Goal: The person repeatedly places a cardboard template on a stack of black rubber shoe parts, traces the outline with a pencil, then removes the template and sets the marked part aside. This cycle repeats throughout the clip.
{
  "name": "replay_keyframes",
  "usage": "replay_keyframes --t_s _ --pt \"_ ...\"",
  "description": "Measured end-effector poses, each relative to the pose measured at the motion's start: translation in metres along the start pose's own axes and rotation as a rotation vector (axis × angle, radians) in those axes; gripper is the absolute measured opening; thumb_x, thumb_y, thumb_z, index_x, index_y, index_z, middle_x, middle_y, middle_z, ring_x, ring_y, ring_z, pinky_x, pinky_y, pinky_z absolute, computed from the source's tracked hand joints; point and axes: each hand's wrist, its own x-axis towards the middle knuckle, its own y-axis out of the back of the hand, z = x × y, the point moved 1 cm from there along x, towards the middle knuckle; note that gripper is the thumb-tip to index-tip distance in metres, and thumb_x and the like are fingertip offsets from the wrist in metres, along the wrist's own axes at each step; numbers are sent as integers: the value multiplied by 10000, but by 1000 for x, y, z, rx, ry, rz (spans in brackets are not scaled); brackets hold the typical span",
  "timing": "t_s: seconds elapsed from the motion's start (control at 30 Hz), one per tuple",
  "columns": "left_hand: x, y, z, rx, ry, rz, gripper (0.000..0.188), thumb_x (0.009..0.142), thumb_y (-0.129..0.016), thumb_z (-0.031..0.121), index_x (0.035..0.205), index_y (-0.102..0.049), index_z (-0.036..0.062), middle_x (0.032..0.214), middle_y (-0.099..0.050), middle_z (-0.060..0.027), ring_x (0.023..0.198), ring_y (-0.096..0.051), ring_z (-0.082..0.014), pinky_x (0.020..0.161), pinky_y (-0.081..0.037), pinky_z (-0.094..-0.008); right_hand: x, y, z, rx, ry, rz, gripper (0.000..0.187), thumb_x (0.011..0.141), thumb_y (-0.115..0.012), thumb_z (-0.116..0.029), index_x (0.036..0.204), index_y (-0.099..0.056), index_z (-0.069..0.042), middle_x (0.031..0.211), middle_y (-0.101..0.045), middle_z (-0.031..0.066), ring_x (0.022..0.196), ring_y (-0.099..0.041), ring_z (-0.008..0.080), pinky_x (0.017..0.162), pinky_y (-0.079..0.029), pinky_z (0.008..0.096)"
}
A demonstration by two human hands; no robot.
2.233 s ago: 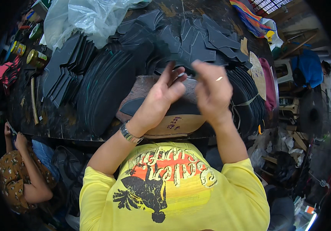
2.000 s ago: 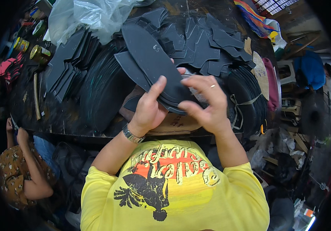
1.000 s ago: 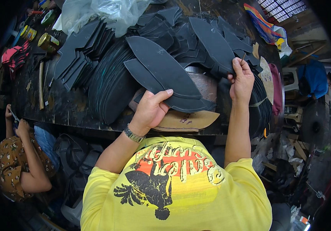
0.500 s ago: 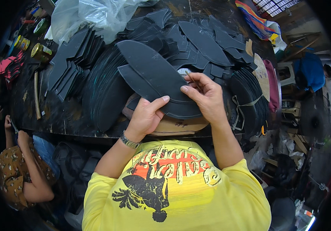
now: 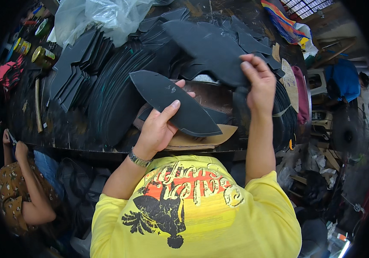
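My left hand [image 5: 160,129] grips a black leaf-shaped cut piece [image 5: 180,103] with chalk-like marks, thumb on top and fingers beneath. To the right, my right hand [image 5: 261,81] has its fingers curled at the right end of a larger black cut piece [image 5: 212,49], slightly blurred, which lies over the pile at the back. The thin stick-like tool seen earlier in this hand cannot be made out now. Under the left hand's piece is a tan card template [image 5: 223,134] near the table edge.
Stacks of black pieces [image 5: 120,94] fan out at left; a tied bundle [image 5: 285,114] stands at right. Clear plastic sheeting [image 5: 107,19] lies at the back, jars [image 5: 42,56] and a wooden stick [image 5: 38,105] at far left. Another person's arm [image 5: 34,189] is at lower left.
The two overlapping black pieces have come apart. My right hand has moved right and away with the larger one; my left hand keeps the smaller one, slightly lower.
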Motion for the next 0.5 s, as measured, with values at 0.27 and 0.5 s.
replay_keyframes --t_s 0.27,0.5 --pt "2 1 0 -87 22 -61 580 1146 -362 438 1612 -334 94 1477 -554 -152 1348 -561 -228 1150 -472 -435 1 -3 -15 -1036 566 176 255 884 -766 -94 1130 -744 -31 1035 -701 93 946 -634 236 883 -510 361" --pt "1 -3 -1 5 -14 27 574 1148 -407 377 1640 -290 104 1494 -528 -127 1355 -551 -200 1145 -460 -396 -71 -48 -17 16 -402 -502 259 929 -720 8 1188 -707 -7 1022 -709 5 898 -653 51 845 -525 211"
